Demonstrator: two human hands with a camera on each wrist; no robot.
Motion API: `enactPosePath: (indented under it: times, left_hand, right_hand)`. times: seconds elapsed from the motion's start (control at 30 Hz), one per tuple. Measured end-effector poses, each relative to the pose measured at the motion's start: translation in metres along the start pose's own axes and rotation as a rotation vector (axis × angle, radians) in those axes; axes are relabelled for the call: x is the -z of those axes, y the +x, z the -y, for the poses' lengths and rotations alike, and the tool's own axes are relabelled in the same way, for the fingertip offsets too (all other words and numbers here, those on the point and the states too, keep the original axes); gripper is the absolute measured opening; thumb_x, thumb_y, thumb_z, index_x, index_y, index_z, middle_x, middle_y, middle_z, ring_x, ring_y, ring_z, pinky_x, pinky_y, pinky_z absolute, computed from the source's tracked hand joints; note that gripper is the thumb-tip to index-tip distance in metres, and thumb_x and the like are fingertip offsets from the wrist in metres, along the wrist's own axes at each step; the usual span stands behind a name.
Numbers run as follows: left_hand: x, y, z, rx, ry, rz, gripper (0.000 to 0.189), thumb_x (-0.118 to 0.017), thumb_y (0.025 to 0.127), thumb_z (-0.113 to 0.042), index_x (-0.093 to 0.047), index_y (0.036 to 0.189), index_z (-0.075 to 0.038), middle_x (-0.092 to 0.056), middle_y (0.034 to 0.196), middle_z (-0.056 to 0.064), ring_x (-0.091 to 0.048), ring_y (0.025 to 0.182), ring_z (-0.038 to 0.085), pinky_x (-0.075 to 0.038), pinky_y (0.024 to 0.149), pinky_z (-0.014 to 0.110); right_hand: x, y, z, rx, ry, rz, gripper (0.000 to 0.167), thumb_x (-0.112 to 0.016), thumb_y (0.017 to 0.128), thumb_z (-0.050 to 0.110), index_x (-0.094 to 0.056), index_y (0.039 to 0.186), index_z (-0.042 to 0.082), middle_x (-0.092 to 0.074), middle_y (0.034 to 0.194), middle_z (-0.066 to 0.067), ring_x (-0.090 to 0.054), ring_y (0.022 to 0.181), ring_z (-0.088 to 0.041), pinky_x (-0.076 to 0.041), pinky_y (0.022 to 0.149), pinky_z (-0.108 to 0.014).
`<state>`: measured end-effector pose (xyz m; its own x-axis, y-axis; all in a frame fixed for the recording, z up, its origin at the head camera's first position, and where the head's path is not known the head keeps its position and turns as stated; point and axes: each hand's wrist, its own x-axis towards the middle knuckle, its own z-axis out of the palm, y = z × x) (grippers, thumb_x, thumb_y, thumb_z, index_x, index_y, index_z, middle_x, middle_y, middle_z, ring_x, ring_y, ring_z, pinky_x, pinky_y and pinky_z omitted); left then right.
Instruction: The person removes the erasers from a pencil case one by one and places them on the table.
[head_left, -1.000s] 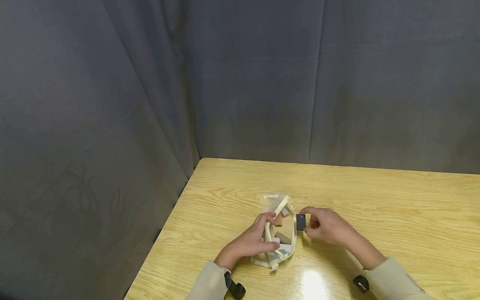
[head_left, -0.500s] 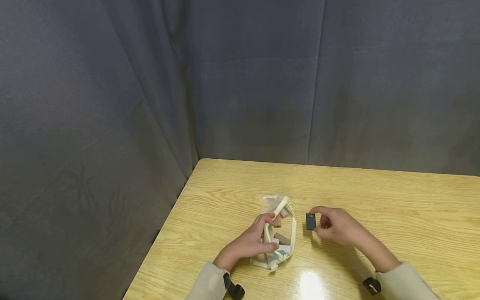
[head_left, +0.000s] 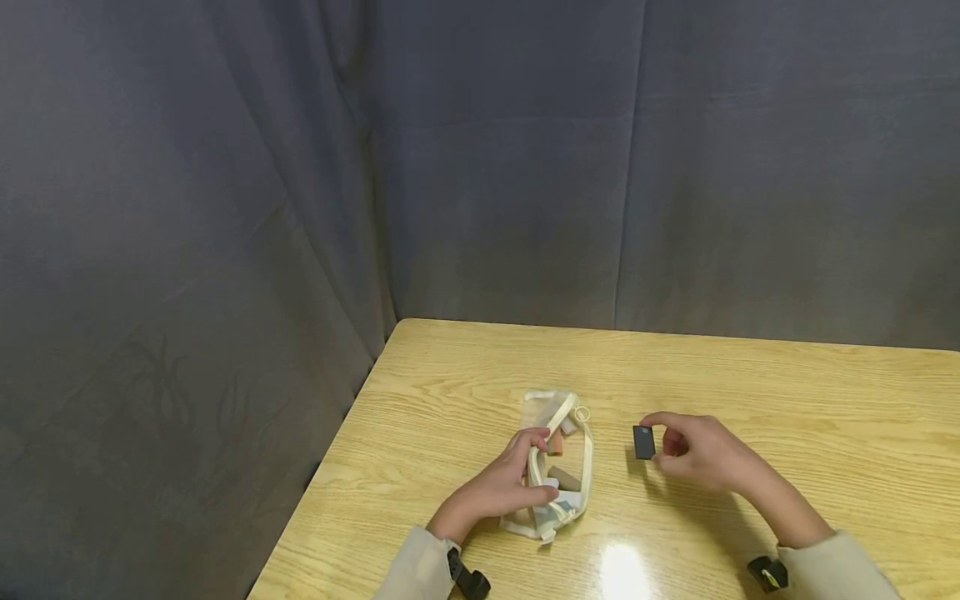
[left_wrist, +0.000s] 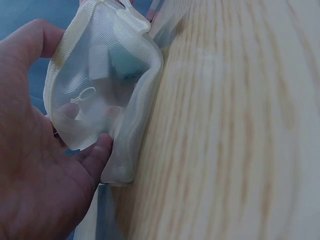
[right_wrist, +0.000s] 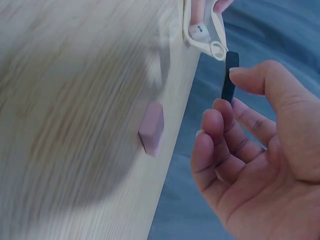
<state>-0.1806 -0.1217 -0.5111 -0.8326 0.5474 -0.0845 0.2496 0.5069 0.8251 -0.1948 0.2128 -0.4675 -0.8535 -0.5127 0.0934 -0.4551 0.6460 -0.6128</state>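
Observation:
A see-through mesh zip pouch [head_left: 588, 467] with cream edging lies on the table, its zip undone. My left hand [head_left: 504, 482] grips its left rim, with the thumb in the opening. Inside are several small blocks, among them an orange-brown one [head_left: 555, 443], an olive one [head_left: 564, 478] and a white one [head_left: 570, 497]. To the right of the pouch, my right hand [head_left: 703, 450] pinches a small black rectangular block [head_left: 643, 442] between thumb and fingers, just above the table. A pink eraser-like block [right_wrist: 151, 128] rests on the table near that hand in the right wrist view.
The wood-grain table [head_left: 465, 358] has its left edge beside my left arm. Dark grey curtains [head_left: 510, 183] hang behind it and along the left. Black straps with small devices [head_left: 468, 575] sit at both wrists. A ring pull [head_left: 582, 413] hangs at the pouch's far end.
My right hand has moved right, away from the pouch, carrying the black block with it. My left hand and the pouch have stayed in place.

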Motion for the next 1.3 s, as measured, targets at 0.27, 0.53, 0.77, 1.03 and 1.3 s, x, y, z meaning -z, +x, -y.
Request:
enactPosePath:
  times: [0.27, 0.53, 0.77, 1.03, 1.3]
  left_hand:
    - [0.0, -0.001, 0.0, 0.003, 0.009, -0.01, 0.056, -0.068, 0.086, -0.039, -0.039, 0.127, -0.016, -0.027, 0.161, -0.007, -0.034, 0.144, 0.028, -0.04, 0.108, 0.05]
    - [0.0, -0.007, 0.0, 0.021, -0.009, 0.01, 0.055, -0.065, 0.088, -0.041, -0.037, 0.129, -0.015, -0.025, 0.162, -0.005, -0.04, 0.138, 0.028, -0.044, 0.101, 0.044]
    - [-0.001, -0.003, -0.003, 0.013, 0.01, 0.005, 0.057, -0.064, 0.087, -0.043, -0.037, 0.129, -0.016, -0.025, 0.162, -0.006, -0.037, 0.142, 0.029, -0.043, 0.104, 0.046]
    - [0.001, 0.0, -0.002, 0.019, 0.007, 0.004, 0.055, -0.065, 0.087, -0.042, -0.038, 0.128, -0.016, -0.026, 0.162, -0.007, -0.039, 0.14, 0.027, -0.044, 0.102, 0.043]
    - [0.0, -0.001, 0.0, 0.013, 0.013, -0.002, 0.055, -0.066, 0.087, -0.042, -0.038, 0.128, -0.016, -0.027, 0.161, -0.007, -0.034, 0.144, 0.027, -0.04, 0.107, 0.048]
  right_hand:
    - [0.01, -0.008, -0.009, -0.041, -0.007, -0.011, 0.043, -0.075, 0.087, 0.013, -0.064, 0.128, 0.005, -0.058, 0.079, 0.009, -0.05, 0.067, -0.001, -0.046, 0.062, -0.024]
    - [0.019, -0.019, -0.023, -0.045, 0.001, -0.009, 0.046, -0.078, 0.088, 0.016, -0.063, 0.13, 0.004, -0.057, 0.078, 0.009, -0.048, 0.064, -0.002, -0.043, 0.058, -0.025]
    - [0.03, -0.032, -0.041, -0.076, -0.008, -0.014, 0.043, -0.075, 0.088, 0.01, -0.063, 0.129, 0.004, -0.057, 0.079, 0.008, -0.047, 0.065, -0.002, -0.042, 0.058, -0.025]
    - [0.031, -0.041, -0.054, -0.069, -0.015, -0.03, 0.043, -0.076, 0.089, 0.012, -0.063, 0.129, 0.002, -0.057, 0.08, 0.008, -0.046, 0.066, 0.0, -0.041, 0.057, -0.024]
    - [0.028, -0.046, -0.064, 0.008, 0.027, -0.032, 0.041, -0.075, 0.089, 0.007, -0.063, 0.128, 0.0, -0.058, 0.079, 0.011, -0.047, 0.067, 0.002, -0.041, 0.056, -0.023]
